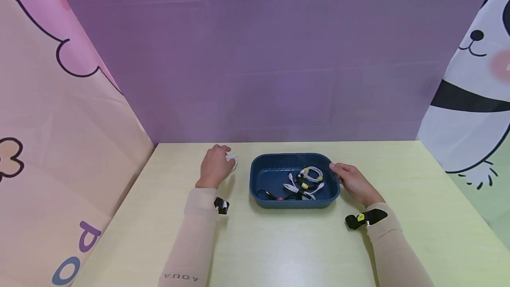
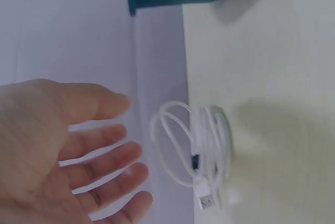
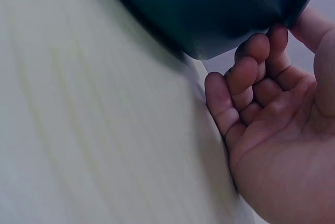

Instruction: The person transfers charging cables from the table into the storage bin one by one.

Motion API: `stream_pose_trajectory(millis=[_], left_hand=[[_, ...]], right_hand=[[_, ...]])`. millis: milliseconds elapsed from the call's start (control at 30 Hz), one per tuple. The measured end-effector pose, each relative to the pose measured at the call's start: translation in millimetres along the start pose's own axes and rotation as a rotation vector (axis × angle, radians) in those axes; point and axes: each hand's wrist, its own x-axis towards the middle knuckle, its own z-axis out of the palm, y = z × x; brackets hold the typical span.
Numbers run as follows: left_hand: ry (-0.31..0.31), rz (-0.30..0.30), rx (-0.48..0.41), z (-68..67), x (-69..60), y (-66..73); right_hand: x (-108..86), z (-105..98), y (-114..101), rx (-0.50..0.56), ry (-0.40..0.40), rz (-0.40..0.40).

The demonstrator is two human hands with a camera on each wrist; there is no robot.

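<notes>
In the left wrist view, a coiled white USB cable (image 2: 212,140) lies on the tabletop with a loop sticking out and its metal plug showing. My left hand (image 2: 89,156) is beside it, fingers spread and apart from the cable. From the head view, that left hand (image 1: 214,167) partly covers the white cable (image 1: 234,161). My right hand (image 1: 354,182) grips the right rim of a dark blue plastic basin (image 1: 295,204). Its fingers (image 3: 246,75) curl under the rim in the right wrist view, the thumb on the far side.
Inside the basin are a white cable coil (image 1: 312,173), a white cable tied with black (image 1: 296,189) and dark cables (image 1: 271,195). The pale wooden table (image 1: 279,247) meets a purple cloth wall (image 1: 279,79) at the back. Printed cloth panels stand left and right.
</notes>
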Motion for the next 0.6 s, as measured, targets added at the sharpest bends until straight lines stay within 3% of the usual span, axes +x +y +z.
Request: stream_pose_trajectory(millis=[200,600], left_hand=[[-0.099,0.022,0.052,10.5,-0.7,-13.9],[-0.08,0.073,0.062,23.9,-2.8,-25.1]], right_hand=[[-0.4,0.1,0.3,0.0,0.001,0.0],[-2.4,-0.1,-1.9,-0.005,-0.009,-0.005]])
